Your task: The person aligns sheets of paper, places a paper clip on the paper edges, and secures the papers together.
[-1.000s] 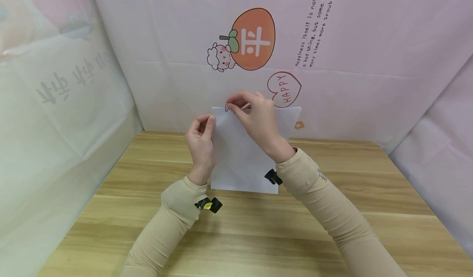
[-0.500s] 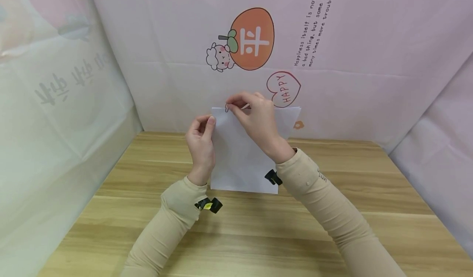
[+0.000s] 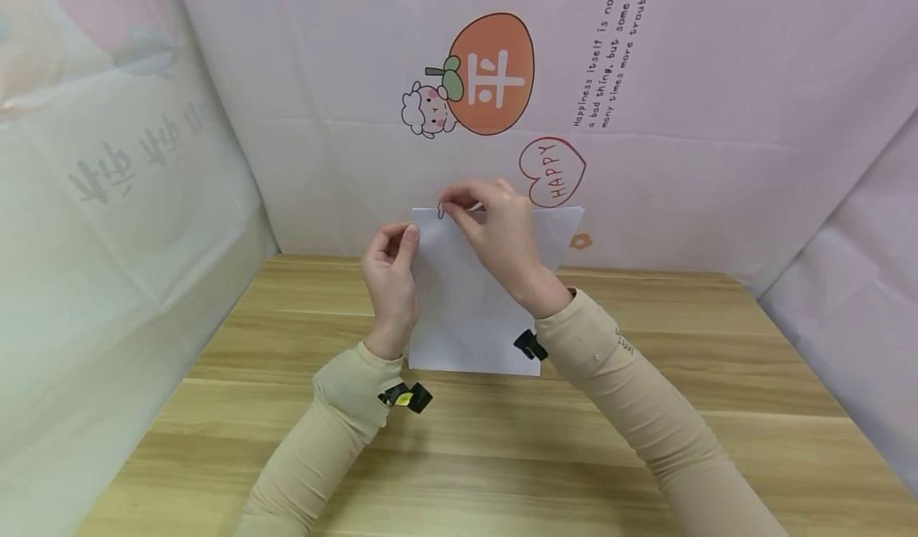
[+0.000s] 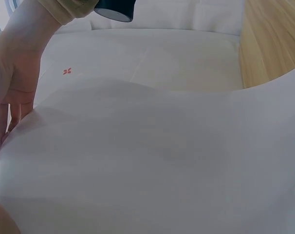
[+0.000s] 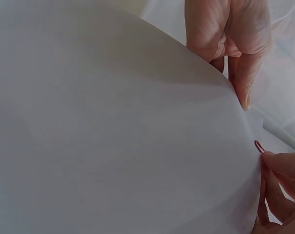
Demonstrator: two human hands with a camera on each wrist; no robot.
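White sheets of paper stand upright above the table in the head view, their edges slightly offset at the top right. My left hand pinches their left edge near the upper corner, thumb in front. At the top edge, left of centre, my right hand pinches a small reddish paper clip between thumb and index finger. In the right wrist view the loop of the paper clip overlaps the front of the paper. The fingers behind the sheets are hidden.
Below lies a wood-grain table. A pale printed cloth hangs close behind the paper, and white cloth closes off the left side. Black wrist cameras are strapped over beige sleeves.
Both hands keep their places and their pinches. The paper clip and the sheets show almost no movement; the whole head view shifts only very slightly.
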